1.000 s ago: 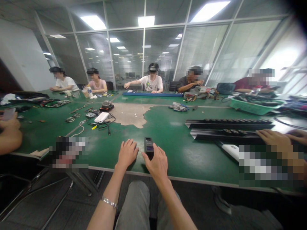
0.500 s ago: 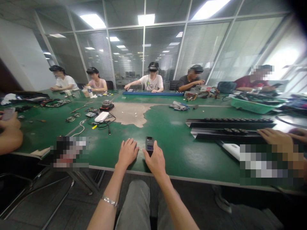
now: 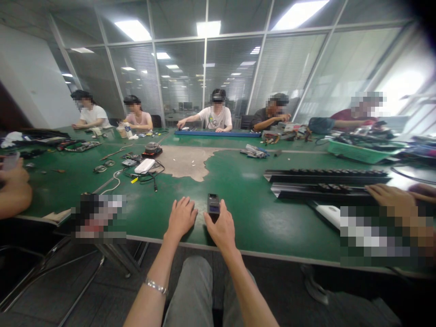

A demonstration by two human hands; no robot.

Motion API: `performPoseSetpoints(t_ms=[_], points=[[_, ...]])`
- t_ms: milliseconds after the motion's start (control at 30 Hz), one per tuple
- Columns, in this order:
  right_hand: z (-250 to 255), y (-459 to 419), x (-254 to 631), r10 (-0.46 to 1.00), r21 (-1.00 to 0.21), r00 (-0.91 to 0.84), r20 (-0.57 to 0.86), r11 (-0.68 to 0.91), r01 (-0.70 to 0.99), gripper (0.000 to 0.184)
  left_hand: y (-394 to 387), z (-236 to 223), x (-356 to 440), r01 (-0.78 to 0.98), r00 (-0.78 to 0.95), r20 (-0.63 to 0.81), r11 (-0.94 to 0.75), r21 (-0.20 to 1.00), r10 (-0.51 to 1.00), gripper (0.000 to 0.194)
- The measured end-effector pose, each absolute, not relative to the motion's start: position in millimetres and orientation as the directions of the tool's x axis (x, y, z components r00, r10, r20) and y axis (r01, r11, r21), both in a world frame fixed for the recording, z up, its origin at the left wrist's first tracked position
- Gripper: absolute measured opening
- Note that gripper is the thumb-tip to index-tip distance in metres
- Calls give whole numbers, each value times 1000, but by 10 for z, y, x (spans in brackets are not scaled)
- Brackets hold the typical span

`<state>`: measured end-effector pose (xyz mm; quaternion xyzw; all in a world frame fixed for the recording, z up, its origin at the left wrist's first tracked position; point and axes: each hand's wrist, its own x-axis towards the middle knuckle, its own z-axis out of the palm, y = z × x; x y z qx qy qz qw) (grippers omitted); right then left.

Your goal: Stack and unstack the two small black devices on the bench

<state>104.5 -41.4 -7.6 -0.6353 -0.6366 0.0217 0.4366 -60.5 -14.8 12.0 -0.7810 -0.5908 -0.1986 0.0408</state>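
Observation:
My right hand point(image 3: 220, 225) is wrapped round a small black box-shaped device point(image 3: 213, 203) with a little dark screen, thumb on one side and fingers on the other. The device stands on the green table point(image 3: 252, 227) near its front edge; its lower part is hidden by the hand. Just to the left, my left hand point(image 3: 183, 216) lies palm down on the tabletop, fingers stretched out and holding nothing. A silver bracelet point(image 3: 156, 286) circles my left wrist.
Ahead to the left lie a white power adapter point(image 3: 145, 166) and tangled cables. Black metal rails point(image 3: 316, 190) lie at right beside a co-worker's hand point(image 3: 391, 197). Farther back are a green basket point(image 3: 364, 152), a blue strip point(image 3: 218, 133) and several seated people.
My hands and the black device stay almost where they were. At the far right, the person in red has leaned and shifted an arm toward the table.

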Motion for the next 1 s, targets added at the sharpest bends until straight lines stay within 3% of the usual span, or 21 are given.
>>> performPoseSetpoints(t_ms=[200,700,1000], points=[[-92,-416,1058,836,-611,202,510,187,769,94,-146,128,-603,941,221,354,-294,166,909,35],[-3,-483,1087,817,-591,181,548,225,774,60,-140,92,-587,949,217,384,-286,133,897,42],[-26,-517,1049,806,-580,227,546,168,797,73,-134,78,-580,951,218,395,-285,119,892,50]])
